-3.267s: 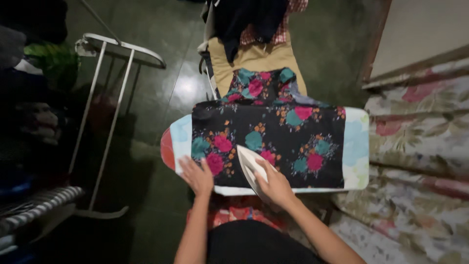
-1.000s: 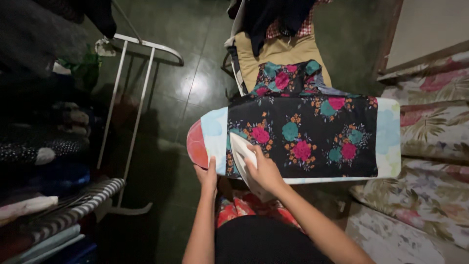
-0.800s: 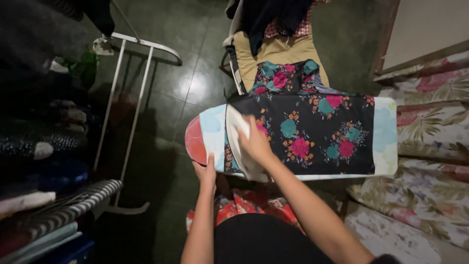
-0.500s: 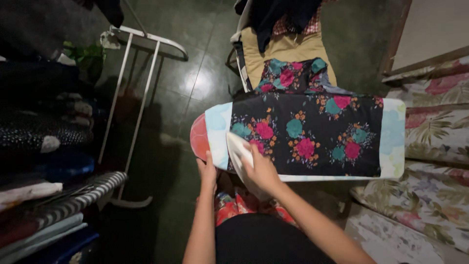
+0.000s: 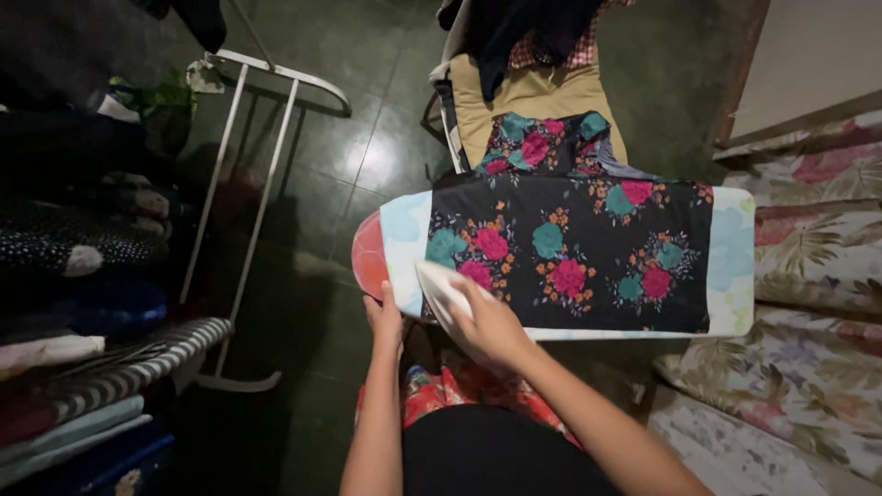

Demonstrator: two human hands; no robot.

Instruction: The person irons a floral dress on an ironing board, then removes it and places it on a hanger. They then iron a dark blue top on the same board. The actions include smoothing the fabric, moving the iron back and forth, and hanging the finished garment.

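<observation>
A black garment with pink and teal flowers lies spread across the ironing board. My right hand grips a white iron at the garment's near left corner, its tip pointing left. My left hand holds the board's near edge at its narrow left end, just beside the iron. More of the flowered cloth hangs off the far side onto a tan chair.
A white drying rack stands on the dark tiled floor at left. Stacks of folded clothes fill the left edge. A flowered bed or sofa lies along the right. Dark clothes are draped over the chair back.
My right hand slid the iron from the garment's middle to its left end, up toward the far edge, then back to the near left corner. My left hand shifted left along the board's edge.
</observation>
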